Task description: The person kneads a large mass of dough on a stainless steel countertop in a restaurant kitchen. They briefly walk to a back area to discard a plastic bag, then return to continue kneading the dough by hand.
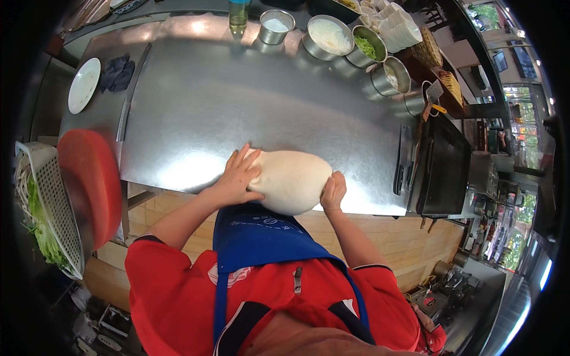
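Observation:
A large, smooth, pale lump of dough (294,180) lies at the front edge of the stainless steel worktop (249,98), against the blue apron. My left hand (238,175) rests on the dough's left end with its fingers spread and the thumb low on its side. At the right end, my right hand (333,191) has its fingers curled in and grips the edge of the dough. The dough's underside is hidden.
Metal pots of white powder (277,26), a white creamy mass (328,38) and chopped greens (365,46) line the back. Knives (403,160) lie beside a black griddle (445,169) at right. At left are a white plate (84,85), dark cloth (117,74), red board (95,187) and vegetable basket (55,209).

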A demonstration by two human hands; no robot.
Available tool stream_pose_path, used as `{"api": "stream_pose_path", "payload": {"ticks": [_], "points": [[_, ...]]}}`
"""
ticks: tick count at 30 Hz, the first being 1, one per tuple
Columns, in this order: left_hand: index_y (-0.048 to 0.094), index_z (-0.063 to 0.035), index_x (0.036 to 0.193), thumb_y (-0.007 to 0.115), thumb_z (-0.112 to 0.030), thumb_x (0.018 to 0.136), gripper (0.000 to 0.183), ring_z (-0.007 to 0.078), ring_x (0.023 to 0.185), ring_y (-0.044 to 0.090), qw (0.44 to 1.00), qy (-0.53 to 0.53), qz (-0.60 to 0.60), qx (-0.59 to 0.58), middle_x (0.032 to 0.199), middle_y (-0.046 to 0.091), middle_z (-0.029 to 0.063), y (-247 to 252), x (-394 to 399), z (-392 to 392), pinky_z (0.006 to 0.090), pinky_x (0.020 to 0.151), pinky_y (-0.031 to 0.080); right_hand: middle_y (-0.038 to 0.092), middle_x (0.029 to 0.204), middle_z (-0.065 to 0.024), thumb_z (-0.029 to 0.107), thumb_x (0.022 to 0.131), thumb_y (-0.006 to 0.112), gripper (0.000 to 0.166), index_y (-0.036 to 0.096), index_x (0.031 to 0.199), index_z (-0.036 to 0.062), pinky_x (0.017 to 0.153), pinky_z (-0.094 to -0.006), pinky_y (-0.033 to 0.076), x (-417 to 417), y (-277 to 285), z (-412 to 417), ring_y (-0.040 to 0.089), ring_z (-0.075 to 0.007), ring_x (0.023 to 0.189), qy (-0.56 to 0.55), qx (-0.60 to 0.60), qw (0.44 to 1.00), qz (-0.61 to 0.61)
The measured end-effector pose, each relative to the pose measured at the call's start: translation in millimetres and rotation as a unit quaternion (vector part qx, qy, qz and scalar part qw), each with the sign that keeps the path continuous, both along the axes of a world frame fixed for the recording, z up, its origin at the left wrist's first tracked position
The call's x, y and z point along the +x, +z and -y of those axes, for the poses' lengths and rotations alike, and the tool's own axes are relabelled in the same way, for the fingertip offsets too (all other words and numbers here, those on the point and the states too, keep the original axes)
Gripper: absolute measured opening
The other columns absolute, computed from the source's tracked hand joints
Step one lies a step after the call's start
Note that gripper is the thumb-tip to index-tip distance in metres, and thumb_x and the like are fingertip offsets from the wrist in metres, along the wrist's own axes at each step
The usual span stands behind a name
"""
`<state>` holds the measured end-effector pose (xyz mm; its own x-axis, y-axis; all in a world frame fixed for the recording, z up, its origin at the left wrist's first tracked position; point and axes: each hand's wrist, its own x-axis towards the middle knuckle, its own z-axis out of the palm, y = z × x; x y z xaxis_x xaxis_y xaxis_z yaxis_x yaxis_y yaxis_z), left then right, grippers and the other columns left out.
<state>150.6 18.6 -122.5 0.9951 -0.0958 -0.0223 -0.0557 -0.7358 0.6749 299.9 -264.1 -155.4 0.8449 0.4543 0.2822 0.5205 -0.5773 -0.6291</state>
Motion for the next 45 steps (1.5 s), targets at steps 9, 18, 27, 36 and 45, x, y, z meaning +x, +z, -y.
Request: {"api": "stream_pose_path", "payload": {"ticks": [9, 18, 27, 36, 45], "points": [[0.06, -0.0017, 0.084, 0.079, -0.032, 0.058, 0.044, 0.034, 0.099, 0.05, 0.973, 0.221, -0.054, -0.027, 0.092, 0.06, 0.016, 10.3, 94.8, 33.0, 0.0482, 0.093, 0.034, 0.055, 0.08, -0.0159, 0.027, 0.086, 0.046, 0.024, 0.054, 0.075, 0.0064, 0.066, -0.0467, 0.039, 109.7, -23.5, -7.9, 0.05, -0.0367, 0.071, 0.042, -0.102, 0.982, 0.155], [0.061, -0.0052, 0.077, 0.079, -0.014, 0.054, 0.03, 0.029, 0.083, 0.057, 0.968, 0.21, 0.134, 0.013, 0.077, 0.062, 0.0089, 74.4, 13.4, 124.4, 0.0449, 0.095, 0.032, 0.063, 0.091, -0.0128, 0.029, 0.084, 0.061, 0.035, 0.061, 0.099, -0.0026, 0.08, -0.0339, 0.046, 64.4, 19.0, 40.9, 0.059, -0.0222, 0.09, 0.063, 0.102, 0.88, -0.46], [0.058, -0.0058, 0.107, 0.062, -0.005, 0.069, 0.039, 0.0312, 0.103, 0.055, 0.869, 0.265, 0.346, 0.234, 0.109, 0.06, 0.0129, 98.9, 128.2, 67.9, 0.0486, 0.099, 0.034, 0.065, 0.084, -0.011, 0.015, 0.081, 0.064, 0.027, 0.061, 0.1, -0.0046, 0.073, -0.0307, 0.049, -31.8, 163.4, 17.3, 0.061, -0.0189, 0.077, 0.294, 0.142, 0.917, -0.228], [0.048, 0.0055, 0.123, 0.057, -0.024, 0.077, 0.055, 0.0321, 0.13, 0.035, 0.963, -0.124, 0.232, 0.052, 0.131, 0.046, 0.0223, -18.6, 110.7, 127.6, 0.0425, 0.111, 0.024, 0.06, 0.111, -0.0122, 0.031, 0.081, 0.064, 0.038, 0.062, 0.111, 0.0063, 0.091, -0.0427, 0.039, 95.1, 94.4, -86.5, 0.056, -0.0256, 0.104, 0.31, -0.033, 0.947, 0.076], [0.057, 0.0035, 0.108, 0.059, -0.022, 0.077, 0.04, 0.0264, 0.104, 0.055, 0.944, -0.124, 0.299, -0.072, 0.105, 0.06, 0.0154, -25.5, 167.5, 139.7, 0.0399, 0.097, 0.038, 0.056, 0.114, -0.0092, 0.042, 0.073, 0.065, 0.046, 0.062, 0.105, 0.0092, 0.096, -0.048, 0.031, 150.9, 10.6, -217.8, 0.048, -0.026, 0.111, 0.357, -0.103, 0.905, 0.206]]}}
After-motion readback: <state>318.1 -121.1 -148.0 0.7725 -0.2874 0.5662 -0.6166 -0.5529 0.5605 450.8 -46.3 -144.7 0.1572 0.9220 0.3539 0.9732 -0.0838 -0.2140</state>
